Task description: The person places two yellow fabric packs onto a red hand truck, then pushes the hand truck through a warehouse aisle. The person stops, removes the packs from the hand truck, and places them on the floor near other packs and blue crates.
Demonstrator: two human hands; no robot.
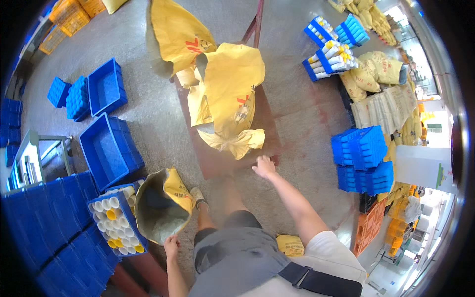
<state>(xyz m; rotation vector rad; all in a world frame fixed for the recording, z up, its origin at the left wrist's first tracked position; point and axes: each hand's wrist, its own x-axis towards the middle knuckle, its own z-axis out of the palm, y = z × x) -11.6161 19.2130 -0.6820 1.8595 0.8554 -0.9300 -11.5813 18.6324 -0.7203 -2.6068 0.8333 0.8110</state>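
Yellow on the outside and grey within, an open sack [164, 205] stands at my left, its wide mouth tipped up toward me. My left hand [171, 245] pinches the near edge of that mouth between closed fingers. My right hand [264, 167] hangs ahead of me, fingers loosely curled; I cannot tell how tightly. It is near the corner of a reddish-brown board [210, 166], where more yellow sacks [232, 89] are heaped. Just left of the open sack, a blue crate [129, 218] holds white and yellow tubes [109, 220]. Farther right are stacked blue trays [361, 148].
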